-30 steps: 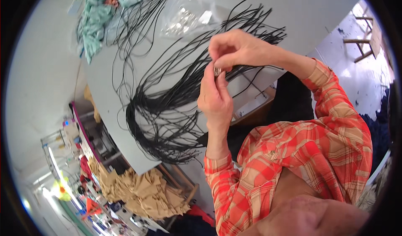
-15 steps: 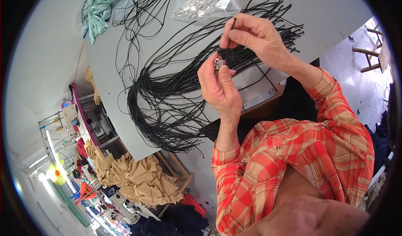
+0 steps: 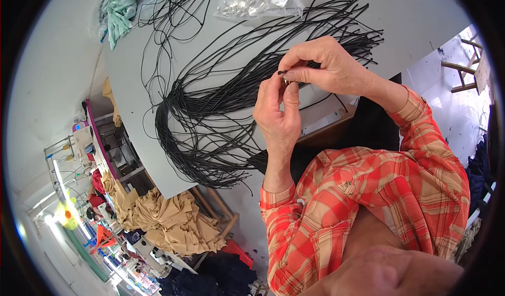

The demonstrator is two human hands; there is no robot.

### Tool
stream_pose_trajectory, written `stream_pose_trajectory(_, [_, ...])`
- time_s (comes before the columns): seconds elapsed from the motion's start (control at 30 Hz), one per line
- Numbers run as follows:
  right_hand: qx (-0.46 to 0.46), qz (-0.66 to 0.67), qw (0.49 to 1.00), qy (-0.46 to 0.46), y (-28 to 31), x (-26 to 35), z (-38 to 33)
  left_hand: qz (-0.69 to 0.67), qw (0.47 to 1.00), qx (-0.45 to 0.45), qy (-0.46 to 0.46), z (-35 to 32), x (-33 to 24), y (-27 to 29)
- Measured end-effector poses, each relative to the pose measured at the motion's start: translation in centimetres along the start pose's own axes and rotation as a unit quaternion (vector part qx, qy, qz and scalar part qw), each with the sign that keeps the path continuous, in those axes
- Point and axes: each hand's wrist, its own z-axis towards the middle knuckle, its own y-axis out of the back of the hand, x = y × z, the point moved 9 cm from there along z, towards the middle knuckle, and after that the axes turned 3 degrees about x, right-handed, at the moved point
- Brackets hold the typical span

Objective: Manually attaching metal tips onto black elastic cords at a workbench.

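My left hand (image 3: pixel 278 116) is raised over the table, its thumb and fingers pinching a small silver cord stopper (image 3: pixel 285 81), now mostly covered by fingertips. Right above it, my right hand (image 3: pixel 330 69) pinches the end of a black cord (image 3: pixel 282 72) against the stopper. Whether the cord has entered a hole is hidden. Behind and below both hands, a large bundle of black cords (image 3: pixel 221 100) lies across the grey table (image 3: pixel 134 91), gathered at its left bend and fanning out to loose ends.
A clear plastic bag (image 3: pixel 286 12) of silver fittings lies beyond the cords. Mint-green cloth (image 3: pixel 123 7) sits at the table's far left. Tan fabric (image 3: pixel 173 220) is heaped below the left edge, beside sewing machines. A wooden stool (image 3: pixel 463 70) stands at right.
My right hand has come down and brought the cord end to the stopper. My left fingers have closed further around the stopper, hiding most of it.
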Motion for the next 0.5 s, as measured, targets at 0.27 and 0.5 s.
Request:
stream_pose_trajectory(0.27, [0.044,-0.026,0.999,0.015,-0.6,0.6,0.4,-0.033,0.999,0.030,0.029,-0.1,0.1,0.3])
stream_pose_trajectory(0.5, [0.028,-0.054,0.996,0.066,-1.2,1.6,0.2,-0.032,0.999,-0.023,-0.012,-0.7,-0.1,0.6])
